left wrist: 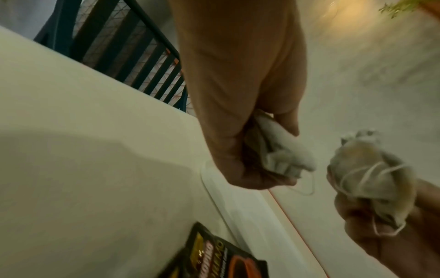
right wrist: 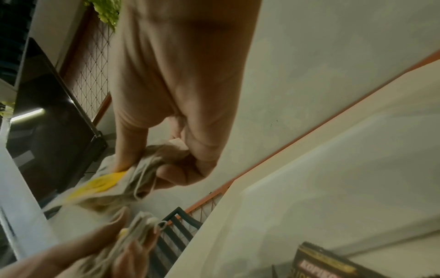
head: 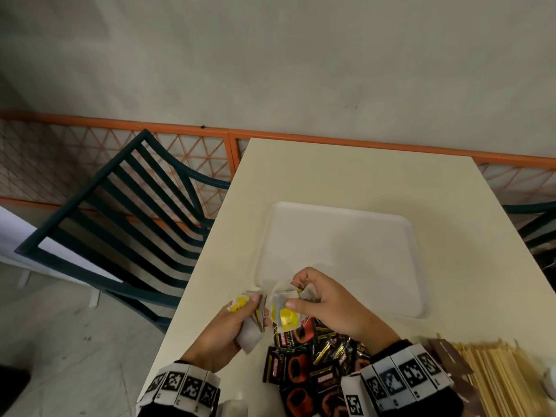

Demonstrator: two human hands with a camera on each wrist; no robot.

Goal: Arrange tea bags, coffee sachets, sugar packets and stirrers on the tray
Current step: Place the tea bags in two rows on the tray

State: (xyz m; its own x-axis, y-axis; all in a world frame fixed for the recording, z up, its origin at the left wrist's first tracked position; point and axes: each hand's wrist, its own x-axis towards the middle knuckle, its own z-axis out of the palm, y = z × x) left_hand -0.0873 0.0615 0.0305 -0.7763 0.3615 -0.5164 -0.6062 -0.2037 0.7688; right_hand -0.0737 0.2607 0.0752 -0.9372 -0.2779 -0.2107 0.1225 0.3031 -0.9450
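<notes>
My left hand [head: 237, 320] grips a bunch of white tea bags [head: 251, 334] with yellow tags, held above the table's near left edge. My right hand [head: 316, 299] pinches other tea bags [head: 284, 314], one with a yellow tag hanging down, just beside the left hand. In the left wrist view the fingers [left wrist: 240, 131] curl round the tea bags [left wrist: 281, 152]. The right wrist view shows the right hand's fingers [right wrist: 190, 150] clasping tea bags [right wrist: 142, 169]. A white tray [head: 346, 254] lies just beyond both hands. Black coffee sachets [head: 304, 368] lie heaped under the right wrist. Wooden stirrers [head: 499, 377] lie at the near right.
The cream table [head: 331, 173] runs back to a wall with an orange-framed mesh panel [head: 180, 152]. A dark green slatted chair [head: 126, 212] stands at the table's left. Brown packets [head: 448, 353] lie beside the stirrers.
</notes>
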